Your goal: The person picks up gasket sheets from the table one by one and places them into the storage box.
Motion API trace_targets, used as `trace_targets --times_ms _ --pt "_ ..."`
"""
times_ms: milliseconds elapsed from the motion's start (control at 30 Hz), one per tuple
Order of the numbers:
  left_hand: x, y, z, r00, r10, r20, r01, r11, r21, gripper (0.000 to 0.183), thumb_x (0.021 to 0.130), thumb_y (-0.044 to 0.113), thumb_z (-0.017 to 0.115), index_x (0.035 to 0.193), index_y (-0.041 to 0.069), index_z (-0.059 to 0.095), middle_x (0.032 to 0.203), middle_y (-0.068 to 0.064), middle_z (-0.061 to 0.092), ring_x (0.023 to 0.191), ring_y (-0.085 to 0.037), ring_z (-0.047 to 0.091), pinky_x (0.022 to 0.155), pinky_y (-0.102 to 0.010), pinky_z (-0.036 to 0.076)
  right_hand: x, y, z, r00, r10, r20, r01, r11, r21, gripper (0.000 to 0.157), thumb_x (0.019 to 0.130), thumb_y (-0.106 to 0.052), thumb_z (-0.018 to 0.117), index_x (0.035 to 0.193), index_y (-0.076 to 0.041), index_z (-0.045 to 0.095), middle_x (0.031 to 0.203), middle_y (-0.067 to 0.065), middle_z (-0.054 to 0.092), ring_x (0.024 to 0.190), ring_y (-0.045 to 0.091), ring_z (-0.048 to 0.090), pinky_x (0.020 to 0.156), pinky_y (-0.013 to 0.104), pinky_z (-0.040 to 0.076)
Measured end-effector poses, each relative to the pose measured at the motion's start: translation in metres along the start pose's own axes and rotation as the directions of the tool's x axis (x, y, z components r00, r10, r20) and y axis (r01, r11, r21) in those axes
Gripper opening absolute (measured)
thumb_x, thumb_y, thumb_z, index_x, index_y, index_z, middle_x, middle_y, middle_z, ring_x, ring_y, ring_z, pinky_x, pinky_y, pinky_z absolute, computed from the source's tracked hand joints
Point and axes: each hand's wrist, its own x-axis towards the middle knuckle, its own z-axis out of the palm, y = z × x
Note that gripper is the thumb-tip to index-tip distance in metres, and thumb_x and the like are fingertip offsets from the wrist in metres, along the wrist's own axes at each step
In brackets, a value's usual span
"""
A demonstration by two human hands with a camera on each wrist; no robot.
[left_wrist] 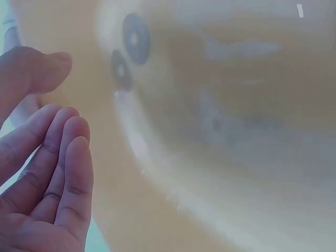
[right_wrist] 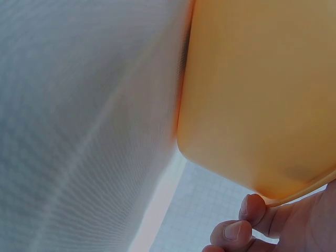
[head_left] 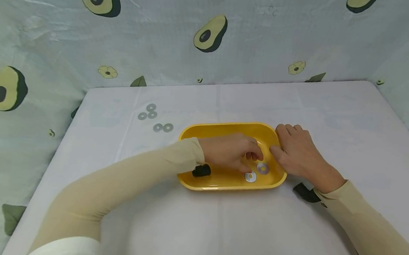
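Note:
A yellow tray stands on the white table. My right hand grips its right end, thumb over the rim and fingers outside. In the right wrist view the fingers curl beneath the tray's edge. Over the tray's inside hangs my left hand, fingers bent downward. The left wrist view shows a gap between its thumb and fingers, with nothing held. Near the left thumb, a flat metal washer lies in the tray, and a second washer lies close to it.
Several grey washers lie flat on the table left of the tray, in a group of three and a pair. An avocado-print cloth hangs behind the table. Dark pieces show under both wrists.

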Motion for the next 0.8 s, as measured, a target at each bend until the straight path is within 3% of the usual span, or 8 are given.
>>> trace_targets --times_ms 167,333,567,800 --pt "-0.013 0.005 -0.017 0.999 -0.013 -0.050 0.014 1.000 0.019 0.037 0.098 0.020 0.069 0.131 0.005 0.067 0.127 -0.007 0.071 0.111 -0.016 0.064 0.099 -0.021 0.052 0.000 -0.001 0.000 1.000 0.004 0.003 -0.004 1.000 -0.011 0.012 0.092 -0.014 0.044 0.088 -0.004 0.050 0.074 0.008 0.046 0.072 0.027 0.041 0.066 0.033 0.029" --pt "-0.032 0.008 -0.034 0.988 0.000 -0.156 0.009 0.998 0.061 0.033 0.099 0.025 0.069 0.126 0.006 0.071 0.120 -0.007 0.073 0.106 -0.016 0.065 0.096 -0.022 0.054 -0.001 -0.003 -0.002 0.999 0.018 0.026 -0.017 0.999 -0.032 0.015 0.093 -0.017 0.044 0.091 -0.003 0.051 0.077 0.009 0.048 0.074 0.028 0.042 0.066 0.034 0.030" --pt "-0.065 0.006 -0.052 0.952 0.000 -0.305 0.036 0.993 0.113 0.028 0.100 0.025 0.068 0.120 0.007 0.074 0.115 -0.007 0.074 0.100 -0.018 0.066 0.093 -0.028 0.057 -0.003 -0.008 -0.003 0.997 0.066 0.041 -0.062 0.995 -0.077 0.022 0.095 -0.020 0.043 0.098 -0.001 0.054 0.084 0.012 0.053 0.081 0.032 0.044 0.070 0.038 0.032" --pt "-0.099 -0.007 -0.063 0.915 -0.067 -0.399 0.127 0.984 0.128 0.025 0.099 0.023 0.069 0.120 0.009 0.074 0.116 -0.005 0.074 0.101 -0.018 0.067 0.090 -0.031 0.058 -0.003 -0.010 -0.001 0.997 0.071 0.031 -0.068 0.993 -0.092 0.019 0.095 -0.020 0.043 0.095 -0.003 0.053 0.081 0.010 0.049 0.079 0.030 0.042 0.069 0.036 0.029"
